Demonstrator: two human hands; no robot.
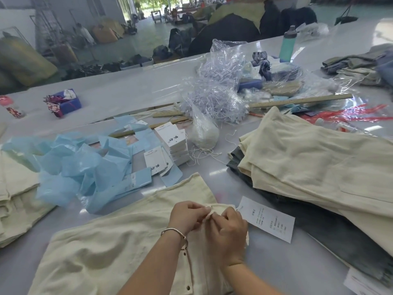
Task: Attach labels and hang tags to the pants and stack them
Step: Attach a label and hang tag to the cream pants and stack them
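Pants (pixel 119 241), cream, lie flat on the table (pixel 131 92) right in front of the person, waistband end toward the hands.

Head view: left hand (pixel 187 216) and right hand (pixel 230 233) meet at the waistband edge. Both grips are pressed together, pinching a small fold of fabric or a loop there; can't tell if a string is between the fingers. White hang tag (pixel 268 219) lies just beside the right hand, touching the pants edge.

Handling, my read: fabric is soft, light and limp, so it will bunch and drag, not slide. Hold it at the waistband or belt loop, where it's stiffer. Tag is thin card: light, bends easily, so take it by the edge near its hole.

Stack of finished pants (pixel 308 162) sits to the right; spare tags (pixel 174 143) and string bundle (pixel 204 133) further back.
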